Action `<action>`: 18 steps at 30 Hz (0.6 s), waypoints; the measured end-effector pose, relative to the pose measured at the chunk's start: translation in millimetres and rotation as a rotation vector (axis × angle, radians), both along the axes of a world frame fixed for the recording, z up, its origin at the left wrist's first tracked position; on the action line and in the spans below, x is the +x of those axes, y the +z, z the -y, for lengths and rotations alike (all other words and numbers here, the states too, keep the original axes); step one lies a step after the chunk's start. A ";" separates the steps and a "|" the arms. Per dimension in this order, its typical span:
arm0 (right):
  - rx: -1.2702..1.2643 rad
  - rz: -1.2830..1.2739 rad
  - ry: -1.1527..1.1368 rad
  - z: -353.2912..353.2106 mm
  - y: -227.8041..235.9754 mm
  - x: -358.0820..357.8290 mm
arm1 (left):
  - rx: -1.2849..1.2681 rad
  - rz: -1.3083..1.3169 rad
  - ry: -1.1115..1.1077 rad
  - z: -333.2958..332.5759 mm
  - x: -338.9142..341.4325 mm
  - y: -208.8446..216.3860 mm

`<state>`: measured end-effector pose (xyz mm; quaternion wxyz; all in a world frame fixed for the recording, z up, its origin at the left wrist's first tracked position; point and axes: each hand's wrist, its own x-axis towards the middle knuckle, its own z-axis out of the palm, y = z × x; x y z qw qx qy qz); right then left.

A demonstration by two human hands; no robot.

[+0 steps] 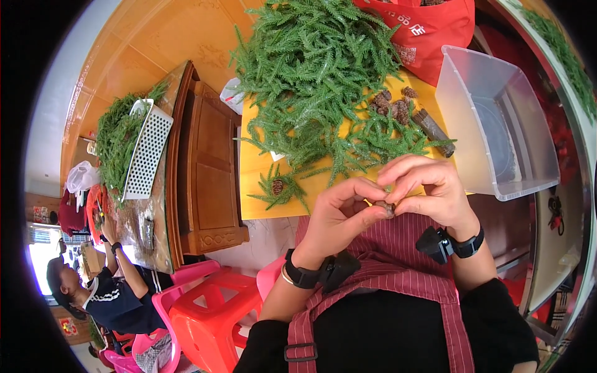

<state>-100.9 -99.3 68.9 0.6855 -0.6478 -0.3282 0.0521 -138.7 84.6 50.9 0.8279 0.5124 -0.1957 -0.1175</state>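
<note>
My left hand (342,214) and my right hand (435,189) meet in front of my apron, just off the near edge of the yellow table (261,206). Their fingertips pinch a small brown pine cone (390,210) between them, and a speck of green shows at its top. Fingers cover most of the cone. Left of my hands, a pine cone set in a ring of green sprigs (277,186) lies on the table. Beyond them are several loose pine cones (400,110) and a dark bundle of thin sticks or wires (433,130).
A large heap of artificial pine sprigs (311,68) covers the table's far side. A red bag (429,37) stands behind, and a clear plastic bin (463,124) at the right. Pink and red stools (205,323) are at the left, where a co-worker (118,292) sits by another table.
</note>
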 end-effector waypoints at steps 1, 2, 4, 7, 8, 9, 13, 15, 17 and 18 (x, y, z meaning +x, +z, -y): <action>-0.008 0.022 0.005 -0.4 1.6 -0.6 | -0.019 -0.032 -0.017 -1.4 -0.3 -0.2; -0.017 0.044 0.010 -0.7 2.5 -0.9 | -0.038 -0.064 -0.033 -2.2 -0.5 -0.3; -0.015 0.018 0.011 -0.8 0.4 -0.1 | -0.029 -0.070 -0.023 -2.3 -1.2 0.0; -0.024 -0.002 0.006 -1.1 -0.1 0.2 | -0.034 -0.055 -0.007 -2.3 -0.9 0.2; -0.035 0.005 0.001 -1.1 0.2 0.5 | -0.047 -0.034 0.000 -2.3 -0.3 0.2; -0.036 0.005 0.001 -0.7 0.9 1.2 | -0.048 -0.034 0.000 -2.8 0.3 0.5; -0.036 0.039 0.029 1.4 0.7 2.5 | -0.037 -0.074 -0.027 -4.7 0.5 1.5; -0.020 -0.003 0.034 0.7 -2.4 1.6 | -0.041 -0.097 -0.032 -4.8 0.3 1.3; 0.004 -0.057 0.032 -0.9 -4.7 0.3 | -0.035 -0.070 -0.017 -4.1 0.4 1.5; 0.004 -0.056 0.031 -1.9 -4.9 -0.5 | -0.035 -0.069 -0.018 -2.7 0.3 1.5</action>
